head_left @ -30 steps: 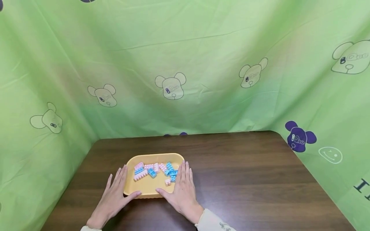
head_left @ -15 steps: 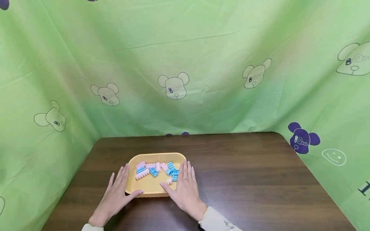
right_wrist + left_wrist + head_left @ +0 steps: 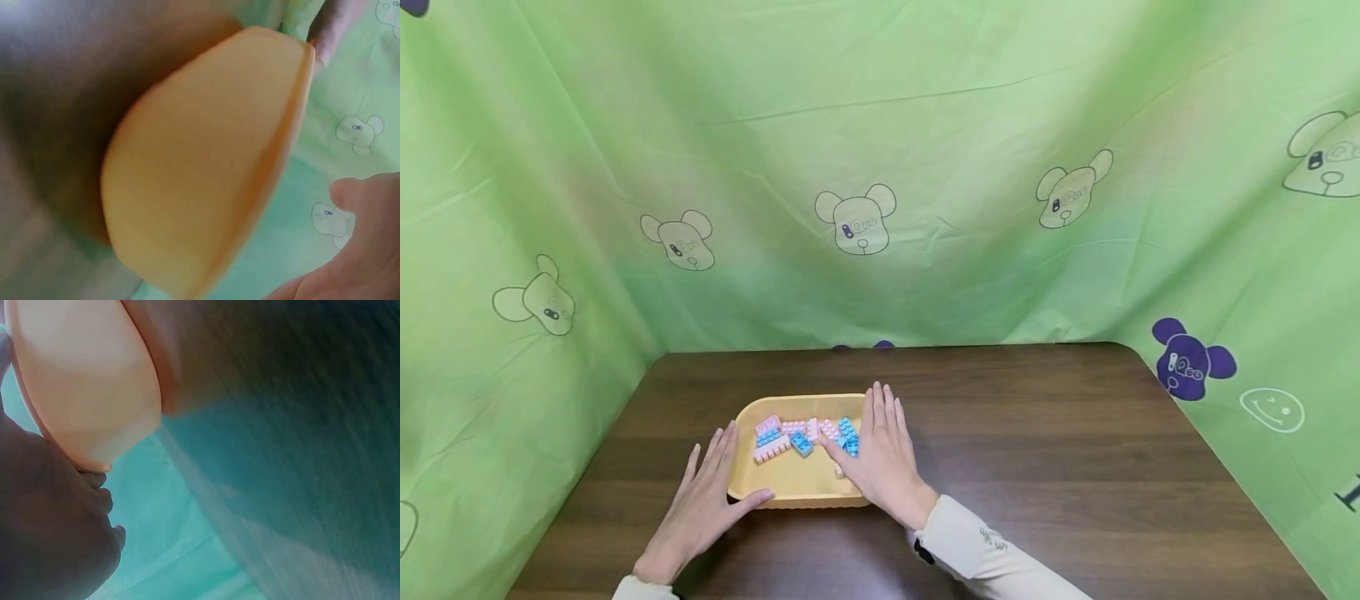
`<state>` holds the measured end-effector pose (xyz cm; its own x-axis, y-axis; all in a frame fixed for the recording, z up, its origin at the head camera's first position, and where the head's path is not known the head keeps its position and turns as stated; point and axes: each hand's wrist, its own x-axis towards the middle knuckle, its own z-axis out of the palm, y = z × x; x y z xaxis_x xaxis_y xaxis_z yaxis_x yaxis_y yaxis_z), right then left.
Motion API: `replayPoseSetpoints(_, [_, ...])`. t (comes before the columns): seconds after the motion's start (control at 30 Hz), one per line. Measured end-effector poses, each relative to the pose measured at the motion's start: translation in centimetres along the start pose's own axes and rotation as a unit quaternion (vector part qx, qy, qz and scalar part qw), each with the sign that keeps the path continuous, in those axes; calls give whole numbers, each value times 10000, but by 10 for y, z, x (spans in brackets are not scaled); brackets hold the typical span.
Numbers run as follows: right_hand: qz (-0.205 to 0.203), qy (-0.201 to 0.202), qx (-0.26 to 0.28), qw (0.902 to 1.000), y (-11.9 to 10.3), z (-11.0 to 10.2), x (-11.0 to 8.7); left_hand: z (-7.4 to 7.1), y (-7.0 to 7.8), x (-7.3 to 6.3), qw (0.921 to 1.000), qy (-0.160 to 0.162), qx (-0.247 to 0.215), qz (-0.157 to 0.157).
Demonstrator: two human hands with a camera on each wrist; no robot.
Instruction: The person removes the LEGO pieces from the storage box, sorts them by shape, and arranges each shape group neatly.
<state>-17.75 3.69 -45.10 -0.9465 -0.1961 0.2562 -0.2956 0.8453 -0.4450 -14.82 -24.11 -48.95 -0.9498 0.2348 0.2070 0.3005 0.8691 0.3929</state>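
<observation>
A shallow yellow plastic tray holds pink toy bricks and blue toy bricks. My left hand rests along the tray's left rim, fingers straight, with the thumb at the near rim. In the left wrist view, fingertips of the left hand show right at the tray's edge. My right hand is over the tray's right end, fingers extended and together, thumb spread over the bricks; it hides the right rim and some blue bricks. The right wrist view shows a gap between the right hand and the tray wall.
The tray stands on a dark wooden table. A green cloth with printed bear heads hangs behind the table and along both sides.
My right hand has come off the tray's right rim, up and forward, its thumb now over the bricks. The left hand stays at the rim. The head view has shifted slightly.
</observation>
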Motion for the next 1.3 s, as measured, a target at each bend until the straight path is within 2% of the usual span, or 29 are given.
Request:
replayPoseSetpoints(0.33, [-350,-478,-364,9976,-16,-12,28,0,1,-1,10000,-6,-49,-17])
replayPoseSetpoints(0.6, [-1078,-584,-1038,9870,-28,-21,49,1,1,0,10000,-40,-71,-44])
replayPoseSetpoints(0.77, [-1508,-689,-1139,9796,-31,-25,58,1,1,0,10000,-42,-70,-37])
replayPoseSetpoints(1.03, [-1920,-1392,-1344,9621,-39,-16,73,1,-1,-1,10000,-30,-41,-50])
replayPoseSetpoints(1.3, [-2690,-1784,-1335,9370,-40,1,83,2,-1,0,10000,-25,-43,-24])
